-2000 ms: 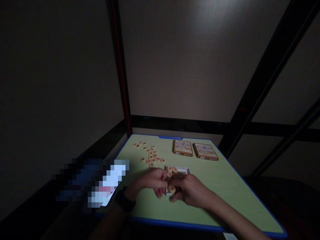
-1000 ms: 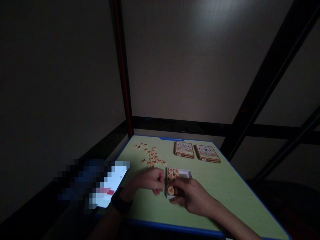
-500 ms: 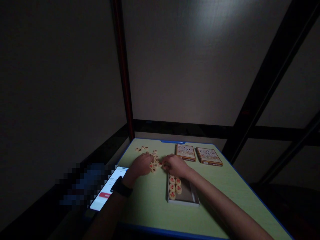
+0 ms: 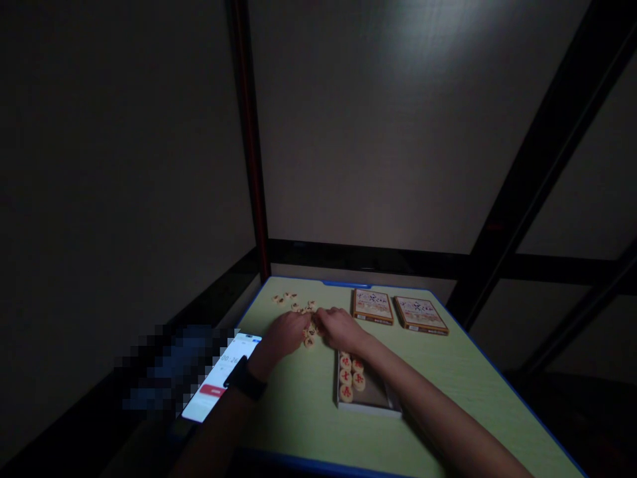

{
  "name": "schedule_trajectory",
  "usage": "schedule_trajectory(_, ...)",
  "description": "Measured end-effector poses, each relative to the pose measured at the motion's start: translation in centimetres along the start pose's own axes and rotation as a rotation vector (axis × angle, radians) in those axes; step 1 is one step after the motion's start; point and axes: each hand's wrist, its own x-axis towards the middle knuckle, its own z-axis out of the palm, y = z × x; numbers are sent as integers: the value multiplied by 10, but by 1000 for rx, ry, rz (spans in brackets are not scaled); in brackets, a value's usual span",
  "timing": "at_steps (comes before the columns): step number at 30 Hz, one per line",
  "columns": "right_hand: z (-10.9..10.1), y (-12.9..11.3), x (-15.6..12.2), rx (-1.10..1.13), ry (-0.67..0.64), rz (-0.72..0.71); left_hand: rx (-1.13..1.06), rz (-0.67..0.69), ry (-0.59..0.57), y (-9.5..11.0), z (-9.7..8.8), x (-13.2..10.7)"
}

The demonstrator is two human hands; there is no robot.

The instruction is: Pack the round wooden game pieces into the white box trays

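Observation:
Both my hands rest on a heap of round cream game pieces on a green table. My left hand, with a dark watch on its wrist, has its fingers curled down over the pieces. My right hand lies close beside it, fingers also curled onto the heap. What each hand grips is hidden. Nearer me lies a shallow white box with several red-marked pieces lined up in its left part.
Two orange-edged flat boxes lie side by side at the table's far edge. A lit phone sits at the left edge. A few loose pieces lie at the far left. Dark frame bars stand behind the table.
Both hands left the white box and reached forward to the heap of loose pieces. The box now lies uncovered, with several pieces in it.

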Motion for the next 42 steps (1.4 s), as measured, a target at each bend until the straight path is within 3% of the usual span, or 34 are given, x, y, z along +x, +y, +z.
schedule_trajectory(6, 0, 7, -9, 137, 98, -6, -171, 61, 138, -1, -3, -3)
schedule_trajectory(9, 2, 21, -23, 559, 224, 11, -347, 107, 158, 9, -7, -5)
schedule_trajectory(12, 2, 36, -43, 1010, 159, 70, -469, 181, 156, 26, -9, -7)
schedule_trajectory(17, -7, 49, -87, 1238, 129, 178, -585, 287, 99, 60, -11, -5)
schedule_trajectory(23, -11, 45, -125, 1123, 68, 270, -888, 238, -152, 92, -10, -2)
schedule_trajectory(27, -15, 38, -135, 1051, 58, 241, -970, 216, -194, 96, -2, 0)
schedule_trajectory(31, -19, 34, -138, 1064, -83, 186, -997, 230, -218, 96, 6, 0)
schedule_trajectory(37, -13, 35, -137, 1085, -130, 197, -885, 245, -200, 97, 0, -1)
schedule_trajectory(42, -26, 28, -141, 672, -150, 177, -781, 251, 34, 79, -4, 5)
